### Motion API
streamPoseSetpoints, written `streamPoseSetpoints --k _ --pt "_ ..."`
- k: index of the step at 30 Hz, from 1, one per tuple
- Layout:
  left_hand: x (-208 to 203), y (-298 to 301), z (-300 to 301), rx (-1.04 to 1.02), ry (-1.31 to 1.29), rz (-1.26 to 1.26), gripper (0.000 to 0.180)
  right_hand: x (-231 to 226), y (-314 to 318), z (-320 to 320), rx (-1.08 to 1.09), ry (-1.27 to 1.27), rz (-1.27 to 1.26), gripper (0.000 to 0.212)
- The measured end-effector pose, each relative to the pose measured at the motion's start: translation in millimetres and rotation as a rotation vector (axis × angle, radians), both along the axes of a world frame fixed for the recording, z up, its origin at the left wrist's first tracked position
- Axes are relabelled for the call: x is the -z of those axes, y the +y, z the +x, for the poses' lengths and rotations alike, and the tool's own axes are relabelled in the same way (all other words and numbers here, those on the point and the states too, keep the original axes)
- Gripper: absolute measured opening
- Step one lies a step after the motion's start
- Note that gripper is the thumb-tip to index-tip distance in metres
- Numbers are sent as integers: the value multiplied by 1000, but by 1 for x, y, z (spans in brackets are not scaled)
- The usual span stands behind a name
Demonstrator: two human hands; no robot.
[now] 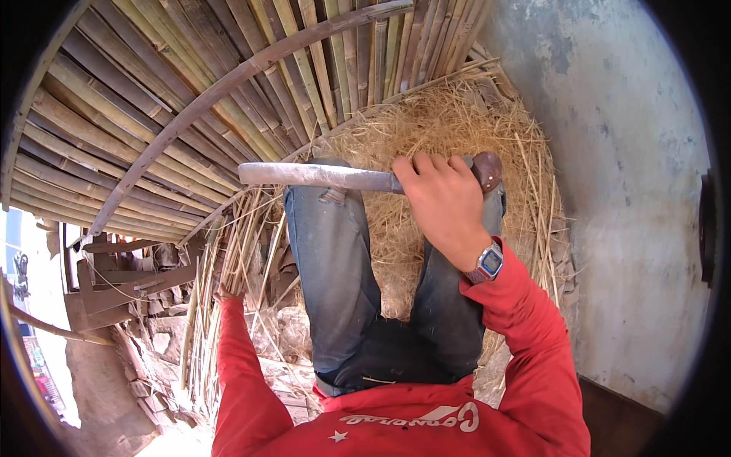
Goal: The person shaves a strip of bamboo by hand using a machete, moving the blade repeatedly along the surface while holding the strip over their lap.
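Observation:
My right hand (445, 196) is wrapped round the handle of a machete (320, 176), above my knees. Its long, grey, slightly curved blade points left, and the rounded brown handle end (488, 171) sticks out on the right of my fist. Low on my left, my left hand (226, 293) reaches down to a sheaf of thin bamboo strips (240, 251). The fingers look closed on some of them, though they are small in view and partly hidden. More long strips (199, 335) lean beside that forearm.
A bamboo-slat frame (164, 114) with a curved pole (228, 80) across it spans the upper left. Straw-like shavings (457, 114) cover the ground around my legs. A grey wall (624, 190) stands close on the right. Wooden pieces (126, 286) lie on the left.

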State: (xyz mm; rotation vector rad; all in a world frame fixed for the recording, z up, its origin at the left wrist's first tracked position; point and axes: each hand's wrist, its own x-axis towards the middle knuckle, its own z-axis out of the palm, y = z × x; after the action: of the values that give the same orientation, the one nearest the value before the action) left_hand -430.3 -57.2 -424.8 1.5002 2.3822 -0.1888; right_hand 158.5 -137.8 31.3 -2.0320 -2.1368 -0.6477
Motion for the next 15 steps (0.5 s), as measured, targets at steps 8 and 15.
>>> streamPoseSetpoints --k 8,15 --pt "-9 20 -16 -331 -175 113 116 -2 2 0 -50 46 21 14" --pt "-21 34 -20 -73 272 -270 118 -6 4 -2 -56 61 50 14"
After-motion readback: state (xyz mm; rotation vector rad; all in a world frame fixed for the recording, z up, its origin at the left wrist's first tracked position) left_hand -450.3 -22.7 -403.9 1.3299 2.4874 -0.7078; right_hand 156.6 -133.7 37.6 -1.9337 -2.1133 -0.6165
